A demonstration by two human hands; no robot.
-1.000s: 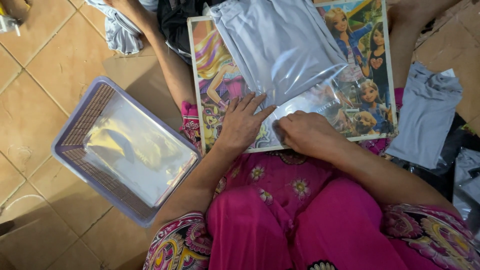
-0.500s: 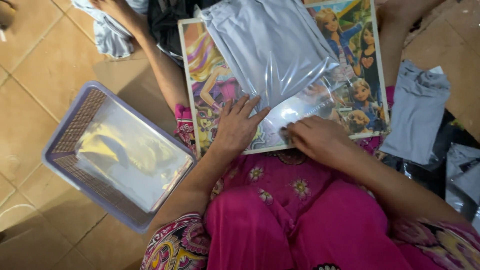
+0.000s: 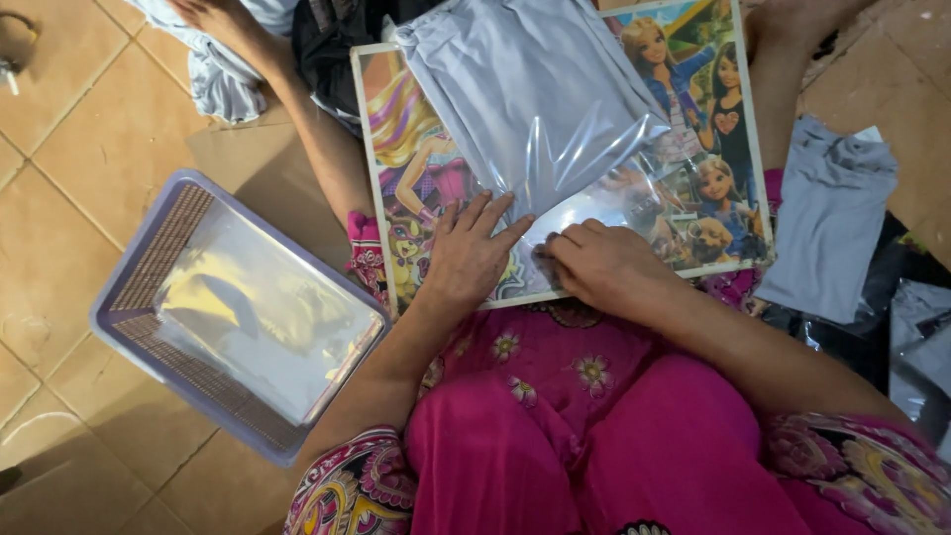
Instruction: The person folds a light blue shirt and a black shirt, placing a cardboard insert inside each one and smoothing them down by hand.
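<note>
While the person sits on the floor in bright pink clothes, both hands rest on a clear plastic bag [image 3: 555, 129] that holds a folded grey garment [image 3: 525, 89] and lies on a rectangular picture board [image 3: 406, 159] across the lap. The left hand [image 3: 469, 256] lies flat and open, fingers spread, pressing the near left part of the bag against the board. The right hand [image 3: 602, 266] is curled, its fingertips bent down onto the bag's glossy near edge; whether they pinch the film cannot be told. The bag is smooth and shiny, with a bright reflection near its open end, and the cloth inside looks soft and matte, with light creases. Its long axis runs from the hands away towards the top of the view, leaning slightly left, with the empty transparent end nearest the person. The board is printed with colourful cartoon doll figures and has a pale border. To the left, on the tan tiled floor [image 3: 69, 149], stands a lilac plastic basket [image 3: 149, 267] with mesh walls, holding a stack of clear flat bags [image 3: 267, 317]. To the right lies another folded grey garment [image 3: 832, 218], loose and unbagged, next to dark plastic wrapping [image 3: 911, 327]. More grey cloth [image 3: 223, 74] is heaped at the upper left.
</note>
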